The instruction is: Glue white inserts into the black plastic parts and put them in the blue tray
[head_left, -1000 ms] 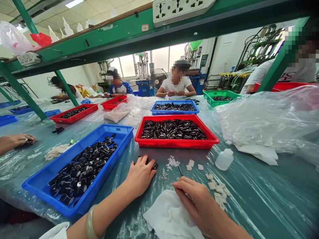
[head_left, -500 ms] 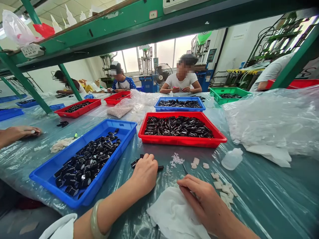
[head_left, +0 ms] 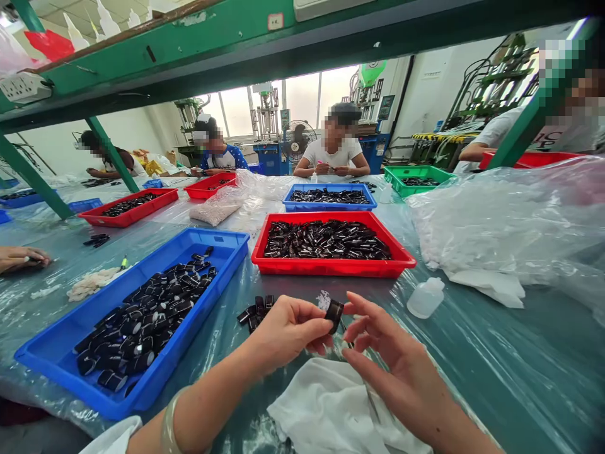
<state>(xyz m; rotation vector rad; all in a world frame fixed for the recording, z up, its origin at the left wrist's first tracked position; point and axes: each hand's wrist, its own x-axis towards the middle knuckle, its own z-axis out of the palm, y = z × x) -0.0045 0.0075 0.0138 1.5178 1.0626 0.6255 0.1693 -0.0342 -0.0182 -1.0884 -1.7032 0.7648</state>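
Note:
My left hand (head_left: 288, 329) is raised just above the table and pinches a small black cap (head_left: 334, 313) between thumb and fingers. My right hand (head_left: 390, 356) is beside it, its index fingertip touching the cap. A thin metal tool (head_left: 372, 400) runs under that hand's curled fingers. A few loose black caps (head_left: 255, 309) lie on the plastic sheet right behind my left hand. A white cloth (head_left: 321, 403) is spread under both wrists.
A blue tray (head_left: 57, 356) of black caps sits at left, a red tray (head_left: 331, 268) of them straight ahead. A small white bottle (head_left: 425, 297) and a big plastic bag (head_left: 496, 227) are at right. Another person's hand (head_left: 21, 258) rests far left; people sit opposite.
My left hand has come up off the table with a black cap. My right hand has lifted from the cloth and met the cap.

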